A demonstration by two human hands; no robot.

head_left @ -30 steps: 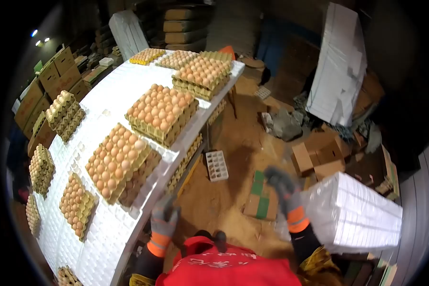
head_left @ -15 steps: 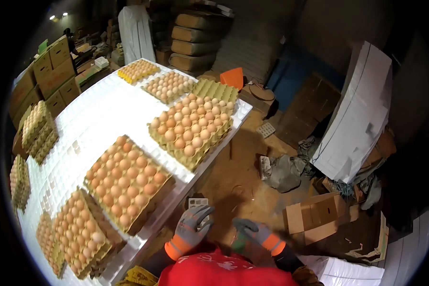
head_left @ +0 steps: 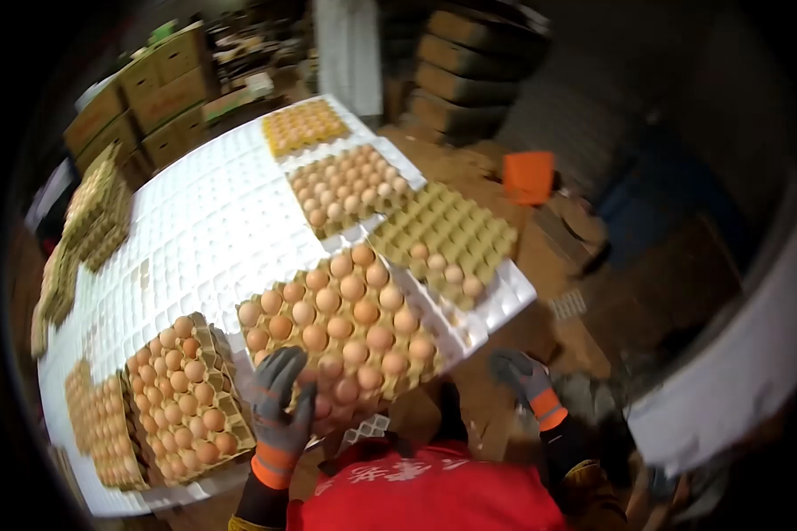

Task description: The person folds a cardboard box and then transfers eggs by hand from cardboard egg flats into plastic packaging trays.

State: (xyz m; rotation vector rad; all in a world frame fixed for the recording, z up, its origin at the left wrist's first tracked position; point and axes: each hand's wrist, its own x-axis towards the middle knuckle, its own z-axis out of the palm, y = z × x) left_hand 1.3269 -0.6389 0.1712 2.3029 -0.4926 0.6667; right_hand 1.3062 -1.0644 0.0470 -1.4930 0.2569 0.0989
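My left hand [head_left: 280, 394], in a grey work glove with an orange cuff, is at the near left corner of a full tray of brown eggs [head_left: 355, 352]. Its fingers are apart; whether they touch the tray is unclear. Beyond the table's near edge, to the right of that tray, my right hand [head_left: 522, 379] hangs in the air, slightly blurred, with its fingers stretched out and nothing seen in them. Just behind the full tray lies a mostly bare pulp tray [head_left: 456, 226] with several eggs along its near side.
A white, dimpled surface [head_left: 181, 221] covers the table. More egg trays [head_left: 184, 398] stand at the left, others [head_left: 350, 188] at the back. Cardboard boxes [head_left: 164, 88] are piled behind. An orange object [head_left: 529, 178] and a white panel [head_left: 735, 354] lie to the right.
The view has swung right and nearer to the table, so the trays look closer. My left hand has come up to the full egg tray, while my right hand has moved away to the right.
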